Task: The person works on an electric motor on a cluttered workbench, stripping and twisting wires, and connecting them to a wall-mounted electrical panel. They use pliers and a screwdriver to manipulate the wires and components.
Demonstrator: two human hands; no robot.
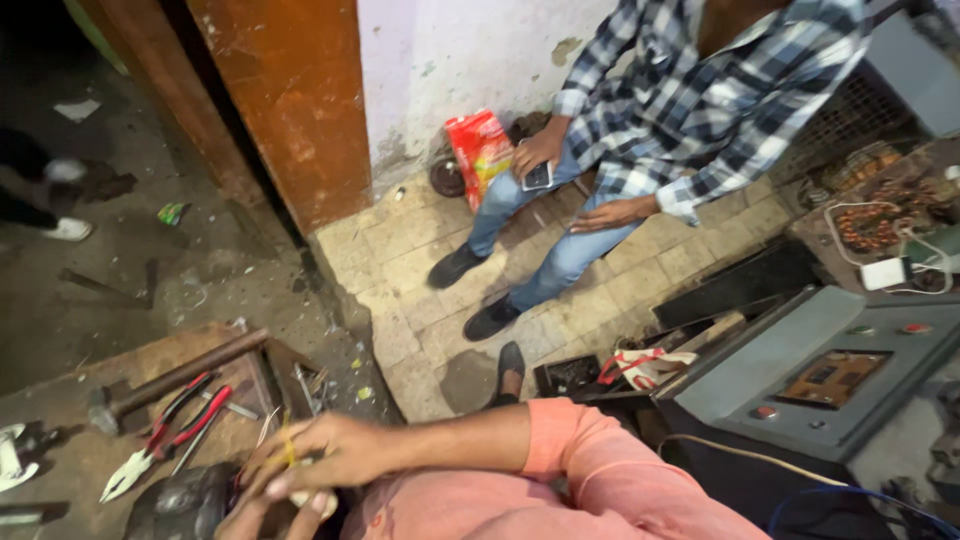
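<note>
Right hand (320, 455) fingers spread over a blurred dark metal part (185, 505), left hand (270, 515) mostly hidden beneath, grip unclear

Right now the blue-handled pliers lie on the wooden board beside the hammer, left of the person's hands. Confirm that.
Not quite: the pliers have red handles, not blue. The head view shows them lying on the wooden board beside the hammer, left of the person's hands.

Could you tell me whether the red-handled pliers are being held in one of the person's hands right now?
No, the red-handled pliers lie on the wooden board beside the hammer, apart from the right hand.
</note>
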